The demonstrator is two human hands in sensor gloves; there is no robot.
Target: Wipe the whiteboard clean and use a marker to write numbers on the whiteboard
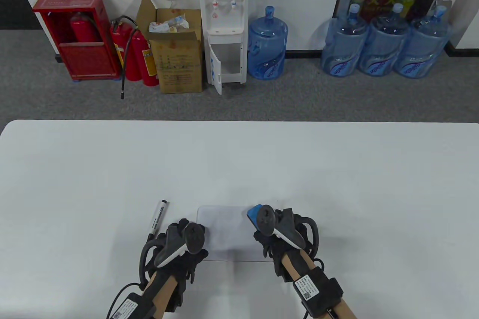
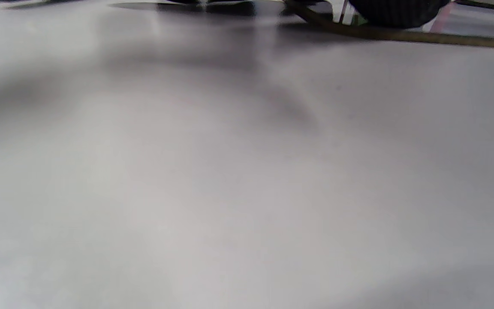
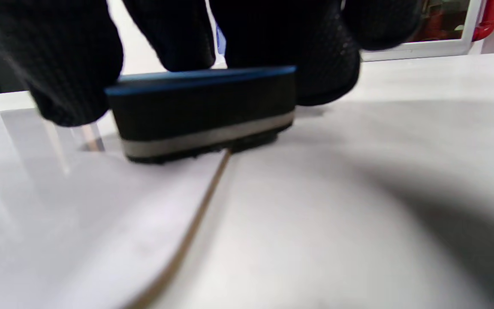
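Right wrist view: right hand (image 3: 238, 47) fingers curl around a blue-topped black felt eraser (image 3: 204, 113) on the small white rectangular whiteboard's (image 1: 224, 229) right edge. Left hand (image 1: 179, 248) rests on its left edge; its grip cannot be told. A white-barrelled marker (image 1: 157, 218) lies just left.

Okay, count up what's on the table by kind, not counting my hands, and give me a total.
Whiteboard: 1
Marker: 1
Eraser: 1
Total: 3
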